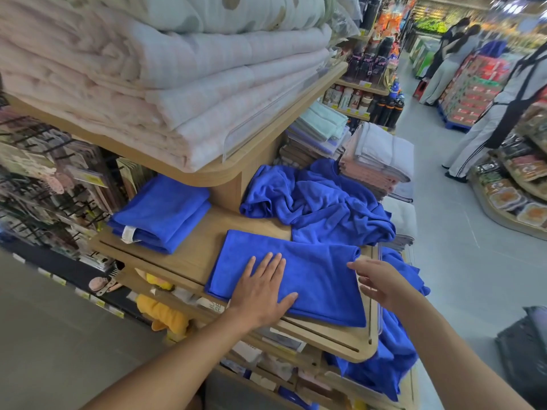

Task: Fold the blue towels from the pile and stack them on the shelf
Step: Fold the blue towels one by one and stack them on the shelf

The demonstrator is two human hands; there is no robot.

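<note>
Your left hand (263,291) lies palm down on a blue towel (319,279), fingers straight and spread, its grip released, pressing the cloth onto the wooden shelf (195,255). Your right hand (381,285) hovers at the towel's right edge with fingers loosely extended, its grip released too and holding nothing. It is slightly blurred, so you cannot tell whether the fingertips touch the cloth. The towel lies as a smooth rectangle near the front right corner of the shelf. More blue cloth (393,350) hangs over the shelf's right edge, past a clear plastic lip (379,291), down toward the lower levels. Below the front edge, something yellow (162,315) shows on a lower level. Farther back, on the left of the same shelf, sits a stack of folded blue towels (162,214) with a white label (129,233) at its front. Behind the flat towel and to its right, the pile of unfolded blue towels (319,202) lies crumpled, reaching the flat towel's far edge. Beyond the pile stand stacks of pink and grey towels (379,155). Above, an upper shelf (266,134) carries thick, folded pale blankets (148,84). In the distance on the right, people (485,113) stand in a shop aisle.
</note>
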